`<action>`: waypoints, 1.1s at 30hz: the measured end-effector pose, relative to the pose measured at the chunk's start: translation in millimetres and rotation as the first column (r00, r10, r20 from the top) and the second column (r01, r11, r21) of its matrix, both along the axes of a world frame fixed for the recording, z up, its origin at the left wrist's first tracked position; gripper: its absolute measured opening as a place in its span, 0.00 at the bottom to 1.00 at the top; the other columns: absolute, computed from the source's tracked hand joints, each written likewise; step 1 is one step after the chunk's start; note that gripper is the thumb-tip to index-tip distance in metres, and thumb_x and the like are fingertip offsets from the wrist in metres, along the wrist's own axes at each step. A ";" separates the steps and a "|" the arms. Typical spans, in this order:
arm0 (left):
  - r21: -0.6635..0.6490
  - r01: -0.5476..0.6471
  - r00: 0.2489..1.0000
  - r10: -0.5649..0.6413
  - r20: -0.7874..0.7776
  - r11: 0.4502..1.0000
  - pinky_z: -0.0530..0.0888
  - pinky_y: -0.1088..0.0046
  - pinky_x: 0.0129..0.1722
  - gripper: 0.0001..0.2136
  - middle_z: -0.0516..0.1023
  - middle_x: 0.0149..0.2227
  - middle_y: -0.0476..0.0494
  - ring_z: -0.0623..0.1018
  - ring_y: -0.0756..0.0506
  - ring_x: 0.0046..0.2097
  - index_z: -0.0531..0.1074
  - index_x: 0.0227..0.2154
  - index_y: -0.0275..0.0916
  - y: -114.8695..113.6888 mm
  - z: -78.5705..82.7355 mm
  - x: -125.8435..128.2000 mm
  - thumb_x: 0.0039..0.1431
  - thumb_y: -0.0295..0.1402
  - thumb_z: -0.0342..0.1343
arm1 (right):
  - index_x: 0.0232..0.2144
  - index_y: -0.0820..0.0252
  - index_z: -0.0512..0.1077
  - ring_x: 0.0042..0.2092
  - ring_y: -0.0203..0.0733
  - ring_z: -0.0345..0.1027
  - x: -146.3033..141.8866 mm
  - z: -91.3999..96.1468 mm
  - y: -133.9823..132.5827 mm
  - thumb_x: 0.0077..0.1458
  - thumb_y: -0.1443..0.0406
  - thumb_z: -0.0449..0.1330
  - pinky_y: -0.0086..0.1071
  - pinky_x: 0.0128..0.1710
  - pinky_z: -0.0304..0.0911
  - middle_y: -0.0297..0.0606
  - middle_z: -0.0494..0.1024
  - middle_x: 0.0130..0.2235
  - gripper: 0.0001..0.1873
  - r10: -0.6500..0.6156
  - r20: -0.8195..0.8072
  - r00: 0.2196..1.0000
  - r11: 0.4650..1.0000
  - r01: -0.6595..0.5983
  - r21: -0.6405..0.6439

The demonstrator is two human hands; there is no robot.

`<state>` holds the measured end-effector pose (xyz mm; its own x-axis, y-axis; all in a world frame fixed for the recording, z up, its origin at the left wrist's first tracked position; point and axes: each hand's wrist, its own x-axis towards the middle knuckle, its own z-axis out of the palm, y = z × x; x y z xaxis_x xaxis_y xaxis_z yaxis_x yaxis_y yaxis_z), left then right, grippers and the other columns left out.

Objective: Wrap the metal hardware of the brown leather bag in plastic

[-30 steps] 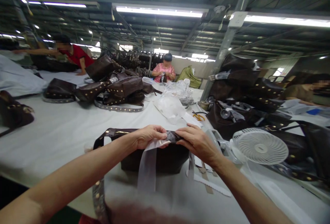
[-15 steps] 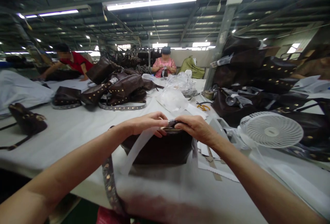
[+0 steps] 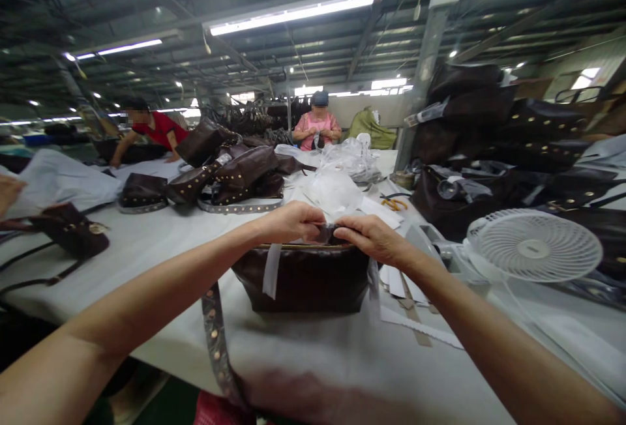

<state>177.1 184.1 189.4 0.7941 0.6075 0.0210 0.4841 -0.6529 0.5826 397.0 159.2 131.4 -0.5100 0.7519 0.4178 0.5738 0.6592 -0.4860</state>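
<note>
A dark brown leather handbag (image 3: 308, 281) stands upright on the white-covered table in front of me, its zip (image 3: 298, 246) along the top edge. Just above the zip, my left hand (image 3: 297, 221) and my right hand (image 3: 372, 236) meet with fingers pinched on a small dark piece wrapped in clear plastic (image 3: 326, 234). Whether it is part of the bag I cannot tell. Below my left hand a whitish strip (image 3: 272, 272) hangs across the bag's front. A studded strap in clear plastic (image 3: 215, 334) drops from the bag's left side over the table edge.
Brown bags (image 3: 244, 174) are heaped at the back left, more (image 3: 469, 131) piled on the right. A white fan (image 3: 533, 249), orange-handled scissors (image 3: 394, 203) and crumpled clear plastic (image 3: 352, 158) lie around. Two people (image 3: 317, 124) work across the table; another person's hand (image 3: 8, 193) shows at far left.
My left hand's fingers have closed in on the wrapped piece. The whitish strip now hangs shorter and straighter. At far left a person's hand has appeared by a small bag.
</note>
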 end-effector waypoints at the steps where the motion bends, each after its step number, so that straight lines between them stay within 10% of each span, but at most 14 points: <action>1: 0.020 0.013 1.000 -0.013 -0.005 1.000 0.64 0.79 0.29 0.09 0.72 0.24 0.52 0.70 0.51 0.29 0.74 0.30 0.34 0.5 0.7 0.2 0.50 0.22 0.49 | 0.31 0.58 0.74 0.29 0.37 0.64 -0.2 0.5 0.3 0.61 0.57 0.50 0.29 0.30 0.57 0.33 0.72 0.26 0.17 0.003 -0.005 1.000 1.000 -0.003 -0.017; 7: 0.278 0.141 0.985 -0.107 -0.134 0.950 0.66 0.78 0.34 0.15 0.78 0.32 0.51 0.75 0.49 0.33 0.67 0.45 0.38 13.4 4.6 1.2 0.55 0.21 0.52 | 0.35 0.59 0.74 0.35 0.41 0.68 -0.5 0.8 5.7 0.59 0.57 0.51 0.31 0.36 0.61 0.35 0.77 0.33 0.16 0.025 -0.102 0.994 0.992 -0.038 -0.122; 14: 0.831 0.025 0.975 0.169 -0.142 0.556 0.68 0.67 0.43 0.07 0.73 0.41 0.38 0.72 0.41 0.44 0.71 0.38 0.37 -3.2 1.9 12.1 0.65 0.28 0.47 | 0.30 0.60 0.72 0.30 0.39 0.67 -5.7 5.9 12.2 0.55 0.50 0.56 0.32 0.30 0.63 0.34 0.74 0.28 0.19 -0.093 -0.387 0.917 0.972 0.000 -0.235; 23: 0.480 -0.401 0.840 0.105 0.532 0.780 0.70 0.73 0.41 0.08 0.71 0.36 0.43 0.73 0.47 0.39 0.70 0.33 0.37 -11.1 -55.4 18.8 0.61 0.22 0.47 | 0.30 0.61 0.72 0.26 0.37 0.67 -9.9 9.4 3.1 0.49 0.45 0.62 0.30 0.25 0.62 0.34 0.75 0.24 0.24 -0.205 -0.585 0.785 0.946 0.004 -0.325; 33: 0.421 -0.536 0.764 0.207 0.611 0.732 0.71 0.70 0.39 0.05 0.72 0.34 0.43 0.74 0.45 0.37 0.70 0.31 0.37 -14.3 -63.1 41.7 0.61 0.26 0.50 | 0.29 0.60 0.71 0.26 0.39 0.67 -9.2 4.7 -3.2 0.49 0.44 0.63 0.31 0.27 0.63 0.34 0.75 0.25 0.24 -0.271 -0.596 0.756 0.936 0.063 -0.345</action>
